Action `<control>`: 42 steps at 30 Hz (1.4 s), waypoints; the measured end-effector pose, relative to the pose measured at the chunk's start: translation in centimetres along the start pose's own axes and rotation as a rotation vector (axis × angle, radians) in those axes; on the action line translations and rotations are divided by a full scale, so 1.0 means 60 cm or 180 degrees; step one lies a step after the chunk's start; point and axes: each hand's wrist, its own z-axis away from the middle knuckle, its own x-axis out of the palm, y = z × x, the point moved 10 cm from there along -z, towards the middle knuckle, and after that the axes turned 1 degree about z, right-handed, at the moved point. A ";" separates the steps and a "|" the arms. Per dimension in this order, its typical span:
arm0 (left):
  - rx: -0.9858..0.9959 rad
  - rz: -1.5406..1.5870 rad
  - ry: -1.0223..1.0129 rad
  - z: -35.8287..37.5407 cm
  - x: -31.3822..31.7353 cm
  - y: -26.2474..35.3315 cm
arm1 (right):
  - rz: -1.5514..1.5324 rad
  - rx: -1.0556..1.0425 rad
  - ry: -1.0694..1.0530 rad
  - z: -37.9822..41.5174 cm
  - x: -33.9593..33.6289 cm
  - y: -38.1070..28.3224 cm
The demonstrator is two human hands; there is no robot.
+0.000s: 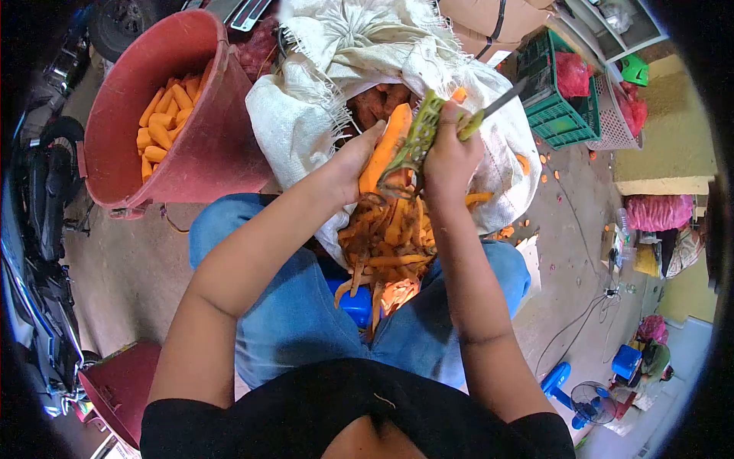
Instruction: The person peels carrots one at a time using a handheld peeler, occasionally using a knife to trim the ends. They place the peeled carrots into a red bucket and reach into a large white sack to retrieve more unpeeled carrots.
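Observation:
My left hand (pixel 358 157) is closed around a peeled orange carrot (pixel 385 149), held tilted over my lap. In my right hand (pixel 453 157) is a green peeler (pixel 419 139) with a perforated body, lying right beside the carrot. A narrow grey blade (pixel 506 97) with a green end sticks out past the same hand's fingers. Behind the hands, a white woven sack (pixel 287 126) gapes with brownish unpeeled carrots (pixel 378 105) inside. Orange peelings (pixel 394 249) are heaped below the hands, between my knees.
To the left stands a red bucket (pixel 218 145) holding peeled carrots (pixel 164 122). A second red bucket (pixel 122 386) is at lower left, near a motorbike (pixel 50 183). At right are a green crate (pixel 558 122), floor cables (pixel 577 325) and a blue fan (pixel 592 402).

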 end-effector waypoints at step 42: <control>-0.0461 -0.1694 -0.0632 0.065 0.077 -0.053 | -0.0205 0.0601 0.1549 -0.090 -0.174 0.089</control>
